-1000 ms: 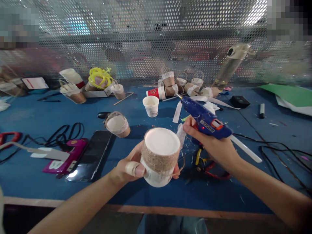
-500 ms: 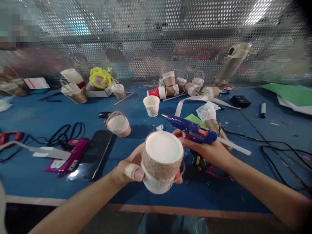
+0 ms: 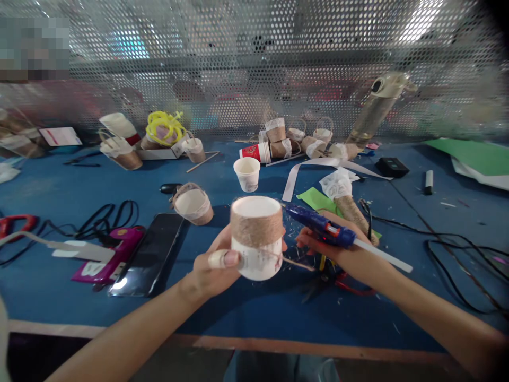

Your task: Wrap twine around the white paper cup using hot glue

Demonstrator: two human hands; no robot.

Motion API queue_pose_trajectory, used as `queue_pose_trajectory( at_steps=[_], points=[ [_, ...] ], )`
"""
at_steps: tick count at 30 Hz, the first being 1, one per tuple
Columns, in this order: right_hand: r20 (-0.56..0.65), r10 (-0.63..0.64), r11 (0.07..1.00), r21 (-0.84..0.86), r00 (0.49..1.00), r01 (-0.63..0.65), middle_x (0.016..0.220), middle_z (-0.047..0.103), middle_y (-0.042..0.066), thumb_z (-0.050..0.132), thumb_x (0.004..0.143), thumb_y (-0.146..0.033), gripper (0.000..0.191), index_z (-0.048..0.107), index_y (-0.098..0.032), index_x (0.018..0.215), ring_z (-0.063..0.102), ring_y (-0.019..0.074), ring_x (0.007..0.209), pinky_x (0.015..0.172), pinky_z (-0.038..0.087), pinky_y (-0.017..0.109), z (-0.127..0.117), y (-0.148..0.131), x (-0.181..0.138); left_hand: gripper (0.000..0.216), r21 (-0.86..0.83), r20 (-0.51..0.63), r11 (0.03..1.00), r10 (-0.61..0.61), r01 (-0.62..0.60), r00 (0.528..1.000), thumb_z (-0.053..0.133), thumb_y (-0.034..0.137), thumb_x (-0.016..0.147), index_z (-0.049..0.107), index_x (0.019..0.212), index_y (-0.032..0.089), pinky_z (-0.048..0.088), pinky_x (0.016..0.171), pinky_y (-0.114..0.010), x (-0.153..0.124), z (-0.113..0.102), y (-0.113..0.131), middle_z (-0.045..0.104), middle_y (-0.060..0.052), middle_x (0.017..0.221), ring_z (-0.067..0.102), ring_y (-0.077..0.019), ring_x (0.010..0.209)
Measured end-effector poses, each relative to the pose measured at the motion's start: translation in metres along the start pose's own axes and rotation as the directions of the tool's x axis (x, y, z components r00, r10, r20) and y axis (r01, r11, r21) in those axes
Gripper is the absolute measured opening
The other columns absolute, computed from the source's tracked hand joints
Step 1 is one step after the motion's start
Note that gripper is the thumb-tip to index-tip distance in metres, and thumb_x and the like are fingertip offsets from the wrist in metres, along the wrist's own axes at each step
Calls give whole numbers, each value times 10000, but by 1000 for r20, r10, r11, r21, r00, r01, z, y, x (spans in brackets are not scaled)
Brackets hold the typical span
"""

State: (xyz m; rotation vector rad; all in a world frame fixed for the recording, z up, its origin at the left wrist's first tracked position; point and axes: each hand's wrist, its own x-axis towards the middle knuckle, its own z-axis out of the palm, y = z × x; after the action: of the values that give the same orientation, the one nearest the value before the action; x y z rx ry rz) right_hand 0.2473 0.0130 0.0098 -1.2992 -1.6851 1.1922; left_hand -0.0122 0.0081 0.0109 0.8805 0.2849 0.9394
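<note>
My left hand [image 3: 217, 265] grips a white paper cup [image 3: 258, 261] from its left side, with a bandage-like wrap on the thumb. Brown twine [image 3: 256, 228] is wound round the cup's upper half as it is held, and a loose twine end [image 3: 298, 263] trails off to the right. In my right hand [image 3: 330, 245] is a blue glue gun [image 3: 320, 224], its nozzle pointing left beside the cup and a long glue stick [image 3: 384, 254] jutting from its back. Below the right hand lie scissors [image 3: 350, 285] with red handles, partly hidden.
A small white cup [image 3: 247, 175] and a twine-trimmed basket cup [image 3: 194, 206] stand beyond my hands. At left lie a phone [image 3: 149, 254] and a purple power strip [image 3: 107, 260]. White ribbon [image 3: 294, 178], green paper [image 3: 318, 200] and black cables [image 3: 445, 244] are at right. Perforated metal [image 3: 238, 69] closes the back.
My left hand has tilted the cup so its top end faces me less, moving it slightly up. My right hand and the glue gun have shifted right and down, away from the cup.
</note>
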Motion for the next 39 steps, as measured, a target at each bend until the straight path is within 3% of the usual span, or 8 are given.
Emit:
queue_pose_trajectory(
  at_steps=[6,9,12,17,23,27,35,39],
  points=[
    [-320,14,996,91,947,16,817,765,33,843,814,-422,248,724,-231,917,714,183,671,600,591,285,-4,-4,-9,509,-16,-47,999,-35,34,998,758,335,829,683,1306,177,587,916,-397,4,0,-5,749,-140,1261,741,-299,1071],
    [-374,-1,1000,6,928,4,632,667,-16,847,809,-458,271,697,-238,860,566,126,484,467,489,257,-5,-4,-9,487,-33,-51,998,-58,56,997,727,342,866,674,1319,171,573,947,-391,4,0,-6,745,-147,1281,739,-300,1091],
    [-391,-68,998,-17,918,67,614,639,-23,835,821,-469,266,696,-243,844,509,113,450,414,417,259,-5,-1,-12,445,-38,-76,997,-68,65,995,716,360,892,694,1293,167,567,967,-380,4,-1,-7,758,-141,1266,749,-298,1086],
    [-321,-159,985,4,934,170,618,621,-56,808,876,-347,169,666,-257,861,504,94,438,436,413,255,-5,4,-23,452,-9,-132,997,-80,80,988,758,338,878,699,1302,193,593,928,-339,6,1,-8,786,-100,1199,768,-250,1008],
    [-181,-339,939,-9,923,343,666,627,-62,716,910,-183,193,586,-258,789,586,108,548,562,477,257,-3,5,-31,423,63,-133,997,-27,36,991,745,376,872,700,1251,193,616,833,-328,7,1,-9,774,-99,1168,756,-241,960],
    [-145,-363,932,-43,920,361,698,605,-50,679,872,-123,225,537,-261,764,593,135,596,561,464,273,-2,6,-32,480,106,-132,993,-34,49,991,743,398,860,671,1278,172,617,809,-321,3,-1,-10,773,-115,1114,747,-236,936],
    [-61,-438,895,-127,897,429,750,580,-42,690,838,-111,240,501,-259,822,562,128,614,565,449,267,-6,1,-36,475,157,-128,987,-23,43,992,738,394,875,660,1310,222,611,824,-354,-2,-3,-11,748,-102,1201,746,-245,939],
    [-77,-437,893,-161,896,421,758,570,-43,693,802,-103,274,472,-262,827,565,132,640,587,452,271,-3,4,-40,612,243,-207,968,-6,57,978,764,416,859,582,1429,287,559,953,-395,-6,-7,-12,700,-92,1319,695,-289,1117]
  ],
)
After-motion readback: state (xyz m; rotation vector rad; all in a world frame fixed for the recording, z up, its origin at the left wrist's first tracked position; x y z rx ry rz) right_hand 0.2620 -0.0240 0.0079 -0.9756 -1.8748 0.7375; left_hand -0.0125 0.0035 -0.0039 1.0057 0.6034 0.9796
